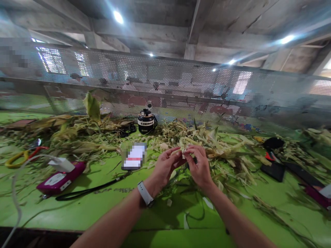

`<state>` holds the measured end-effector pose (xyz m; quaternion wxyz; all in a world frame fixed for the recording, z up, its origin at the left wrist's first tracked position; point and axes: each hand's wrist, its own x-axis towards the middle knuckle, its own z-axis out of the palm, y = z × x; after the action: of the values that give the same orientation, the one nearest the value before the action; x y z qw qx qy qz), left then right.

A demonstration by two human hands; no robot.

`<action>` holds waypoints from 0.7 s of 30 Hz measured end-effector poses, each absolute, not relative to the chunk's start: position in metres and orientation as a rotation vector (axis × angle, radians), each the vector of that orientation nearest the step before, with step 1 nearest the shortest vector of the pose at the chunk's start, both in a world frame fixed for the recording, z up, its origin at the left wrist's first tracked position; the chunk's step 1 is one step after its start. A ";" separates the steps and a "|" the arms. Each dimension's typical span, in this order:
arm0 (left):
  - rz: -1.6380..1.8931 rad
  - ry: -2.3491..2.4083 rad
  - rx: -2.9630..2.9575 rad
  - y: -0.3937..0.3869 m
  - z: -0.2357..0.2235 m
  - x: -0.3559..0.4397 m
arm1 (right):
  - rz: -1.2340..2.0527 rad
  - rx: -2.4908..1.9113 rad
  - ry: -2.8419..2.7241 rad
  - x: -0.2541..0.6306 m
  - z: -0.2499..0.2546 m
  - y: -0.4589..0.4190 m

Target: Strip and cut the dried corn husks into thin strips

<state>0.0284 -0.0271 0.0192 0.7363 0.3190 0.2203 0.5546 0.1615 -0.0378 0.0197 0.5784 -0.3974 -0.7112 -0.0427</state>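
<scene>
In the head view, my left hand (pixel 164 167) and my right hand (pixel 200 168) meet over the middle of the green table. Between their fingertips they pinch a pale, twisted piece of corn husk (pixel 183 151). Its exact shape is partly covered by my fingers. A light-coloured watch (pixel 145 193) is strapped on my left wrist. Just beyond the fingers lie loose husk leaves (pixel 209 137) and shredded bits. More scraps are scattered beneath both hands.
Left of my hands lie a phone (pixel 135 155) with a black strap, a magenta power strip (pixel 61 177) with a white charger, and yellow-handled scissors (pixel 17 160). A black bottle (pixel 146 122) stands behind. A perforated metal screen (pixel 165 82) borders the table (pixel 108 210). Dark flat objects (pixel 273 169) lie right.
</scene>
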 end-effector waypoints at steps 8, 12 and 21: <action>1.268 0.495 0.655 -0.032 0.027 0.029 | -0.385 -0.903 -1.779 0.165 0.019 -0.039; 1.288 0.451 0.608 -0.030 0.025 0.028 | -0.529 -0.835 -1.856 0.167 0.018 -0.040; 1.398 0.439 0.689 -0.019 0.021 0.026 | -0.486 -0.746 -1.948 0.165 0.015 -0.041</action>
<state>0.0255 -0.0190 0.0206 0.6899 0.3080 0.1961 0.6250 0.1650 -0.0410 0.0149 0.4794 -0.3056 -0.7982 -0.1993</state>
